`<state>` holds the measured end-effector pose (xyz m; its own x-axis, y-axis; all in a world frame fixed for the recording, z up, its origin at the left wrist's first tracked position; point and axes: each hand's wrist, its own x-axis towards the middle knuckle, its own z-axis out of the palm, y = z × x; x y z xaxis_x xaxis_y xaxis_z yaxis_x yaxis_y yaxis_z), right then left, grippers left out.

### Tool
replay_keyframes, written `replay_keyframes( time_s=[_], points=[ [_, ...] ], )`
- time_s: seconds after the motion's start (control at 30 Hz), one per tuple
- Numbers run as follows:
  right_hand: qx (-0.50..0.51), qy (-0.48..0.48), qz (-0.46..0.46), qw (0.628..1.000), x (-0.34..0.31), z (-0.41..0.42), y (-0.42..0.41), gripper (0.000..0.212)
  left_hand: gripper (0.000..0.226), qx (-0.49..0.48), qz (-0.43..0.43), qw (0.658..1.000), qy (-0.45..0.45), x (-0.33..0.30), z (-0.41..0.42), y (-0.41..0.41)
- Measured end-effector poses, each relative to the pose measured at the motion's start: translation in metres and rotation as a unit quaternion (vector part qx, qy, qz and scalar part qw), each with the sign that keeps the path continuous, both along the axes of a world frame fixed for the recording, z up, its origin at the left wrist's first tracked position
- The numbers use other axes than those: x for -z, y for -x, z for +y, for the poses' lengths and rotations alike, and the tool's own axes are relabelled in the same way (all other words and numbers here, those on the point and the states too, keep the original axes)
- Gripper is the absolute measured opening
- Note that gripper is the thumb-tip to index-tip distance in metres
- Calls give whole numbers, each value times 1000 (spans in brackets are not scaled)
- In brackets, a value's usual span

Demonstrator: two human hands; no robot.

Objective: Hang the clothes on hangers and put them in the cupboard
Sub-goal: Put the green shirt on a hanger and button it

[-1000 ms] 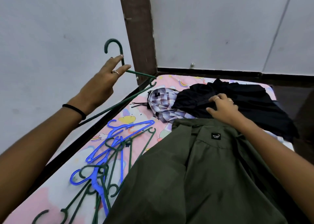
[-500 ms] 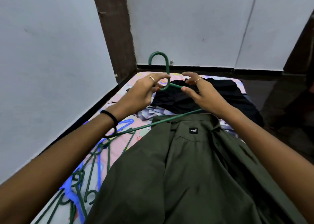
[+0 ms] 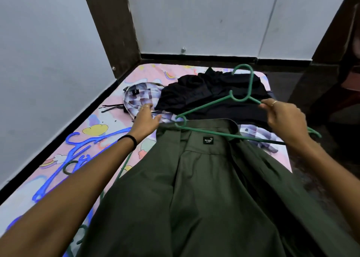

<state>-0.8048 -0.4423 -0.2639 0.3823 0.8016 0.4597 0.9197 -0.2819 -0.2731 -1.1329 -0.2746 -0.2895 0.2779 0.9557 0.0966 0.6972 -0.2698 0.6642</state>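
Left hand (image 3: 146, 118), fingers relaxed and holding nothing, rests at the near-left collar edge of the olive shirt (image 3: 194, 188) spread on the bed (image 3: 109, 124). Best to lift that collar side and slide the low left tip of the green hanger (image 3: 212, 103) under the shoulder. Lies with hook pointing away, long bar running left-right across the collar. Right hand (image 3: 282, 118) pinches the hanger's right arm.

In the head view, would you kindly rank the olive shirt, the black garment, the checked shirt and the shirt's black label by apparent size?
1. Olive shirt, though it lies nearest the camera.
2. Black garment.
3. Checked shirt, partly covered, so its true size is unsure.
4. Label.
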Motion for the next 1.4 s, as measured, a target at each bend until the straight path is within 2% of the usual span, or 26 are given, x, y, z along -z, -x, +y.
replay_keyframes(
  time_s=[0.07,0.1,0.2,0.27,0.3,0.33,0.37,0.43,0.57,0.6,0.7,0.83,0.93,1.0,1.1,1.17,1.2,1.23,1.3,1.33,1.37,1.4],
  points=[
    [33,6,10,999,8,-2,-6,29,16,-50,33,996,60,26,9,10],
    [45,14,13,999,14,1,-9,29,16,-74,39,992,97,41,15,11],
    [65,48,18,997,32,10,-13,27,38,-132,22,974,183,83,27,6],
    [63,66,20,996,44,15,-12,27,26,-145,4,962,232,103,32,-3],
    [62,74,21,995,49,17,-12,27,30,-154,-14,956,249,113,36,-7],
    [63,85,21,994,55,20,-12,27,45,-162,-31,951,262,120,40,-10],
    [65,97,21,993,60,22,-11,27,56,-169,-45,947,271,124,43,-13],
    [63,113,20,991,67,23,-9,26,59,-174,-56,947,265,136,53,-16],
    [48,97,21,994,72,22,-3,24,21,-173,-59,953,241,148,71,-13],
    [47,94,21,994,73,23,-3,23,22,-177,-63,954,234,151,75,-11],
    [43,92,29,994,73,25,-4,21,25,-170,-47,969,171,143,81,-11],
    [28,90,50,994,78,29,-5,21,24,-98,22,994,-31,91,80,-14],
    [-8,71,51,996,86,35,-1,19,24,-45,87,980,-175,44,71,-21],
    [-24,77,62,995,92,37,3,18,25,-10,106,967,-231,18,55,-31],
    [-49,63,74,994,99,41,14,19,27,33,81,960,-268,-1,5,-48],
    [-71,52,83,993,103,43,21,20,28,89,61,967,-229,11,-43,-56],
    [-83,55,82,992,106,43,24,21,27,136,75,973,-168,23,-70,-60],
    [-97,65,76,990,109,45,27,22,26,188,124,969,-96,38,-93,-62],
    [-126,82,59,987,116,44,33,22,29,261,273,925,30,61,-125,-62],
    [-141,87,52,985,120,43,36,22,32,264,318,908,60,69,-130,-59],
    [-151,91,45,983,122,43,39,22,37,249,337,905,71,73,-125,-55],
    [-155,91,39,983,123,42,41,23,42,216,326,919,59,74,-117,-52]
  ],
)
